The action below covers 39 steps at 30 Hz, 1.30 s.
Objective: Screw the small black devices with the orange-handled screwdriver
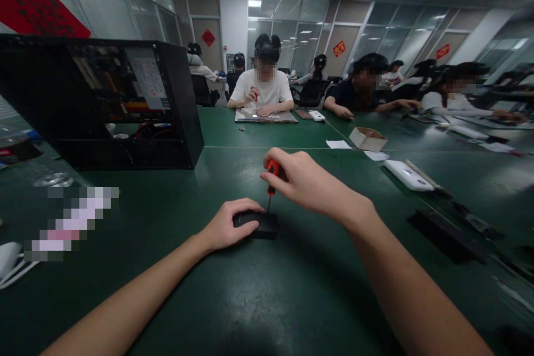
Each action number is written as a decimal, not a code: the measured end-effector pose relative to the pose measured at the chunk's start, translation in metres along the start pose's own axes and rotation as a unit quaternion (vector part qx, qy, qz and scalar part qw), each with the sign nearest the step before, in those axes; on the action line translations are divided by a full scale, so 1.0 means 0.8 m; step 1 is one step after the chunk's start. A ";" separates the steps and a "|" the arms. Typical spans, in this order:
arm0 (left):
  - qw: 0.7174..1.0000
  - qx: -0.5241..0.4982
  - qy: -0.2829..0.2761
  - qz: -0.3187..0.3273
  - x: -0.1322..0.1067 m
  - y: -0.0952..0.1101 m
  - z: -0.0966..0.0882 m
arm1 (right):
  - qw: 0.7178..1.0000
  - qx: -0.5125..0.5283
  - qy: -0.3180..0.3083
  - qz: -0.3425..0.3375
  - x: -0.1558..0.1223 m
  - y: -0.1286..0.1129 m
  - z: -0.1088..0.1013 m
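The left hand [229, 225] clasped a block [268, 227]; near its far right corner, the right hand [299, 178] pinched a screwdriver [273, 168]. Screwing seemed underway, next needing steady turns.

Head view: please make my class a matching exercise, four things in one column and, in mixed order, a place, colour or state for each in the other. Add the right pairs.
Things
1. Screwdriver
2. Black block
3. Computer case
4. Table

Places, colours, states
A. Green all over its top
B. Standing at the left of the picture, insides showing
C. Upright in the right hand
D. Held by the left hand

Right pairs: 1-C, 2-D, 3-B, 4-A
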<state>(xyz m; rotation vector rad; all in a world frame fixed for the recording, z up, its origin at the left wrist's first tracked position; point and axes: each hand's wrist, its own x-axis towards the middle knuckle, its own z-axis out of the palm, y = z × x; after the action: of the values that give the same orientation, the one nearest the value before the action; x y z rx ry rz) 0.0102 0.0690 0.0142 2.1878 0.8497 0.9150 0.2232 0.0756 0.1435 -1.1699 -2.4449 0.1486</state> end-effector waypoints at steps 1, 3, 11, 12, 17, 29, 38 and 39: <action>1.000 0.011 -0.008 0.003 -0.001 0.000 0.001 | 1.000 0.002 -0.002 0.000 -0.001 -0.001 -0.002; 0.999 0.037 -0.023 0.003 -0.001 0.003 0.004 | 1.000 0.006 -0.002 0.002 -0.002 -0.001 -0.003; 0.998 0.051 -0.045 -0.009 0.007 0.001 0.005 | 1.000 0.001 0.015 -0.011 -0.002 0.008 -0.003; 0.998 0.048 -0.047 -0.009 0.007 0.000 0.005 | 1.000 0.002 0.016 -0.012 -0.002 0.009 -0.003; 0.998 0.043 -0.047 -0.016 0.009 -0.002 0.006 | 1.000 0.005 0.015 -0.017 0.000 0.011 0.000; 0.998 0.052 -0.041 -0.017 0.009 -0.001 0.007 | 0.997 -0.003 -0.070 0.028 -0.018 0.010 -0.024; 0.997 0.053 -0.032 -0.048 0.007 0.001 0.008 | 0.990 0.066 -0.074 -0.096 -0.018 -0.014 -0.016; 0.997 0.054 -0.033 -0.050 0.007 0.001 0.008 | 0.991 0.075 -0.067 -0.091 -0.018 -0.015 -0.018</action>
<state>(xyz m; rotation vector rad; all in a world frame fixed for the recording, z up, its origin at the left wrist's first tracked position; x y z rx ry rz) 0.0185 0.0707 0.0133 2.2320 0.9894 0.7596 0.2286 0.0555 0.1547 -0.8936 -2.5916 0.3607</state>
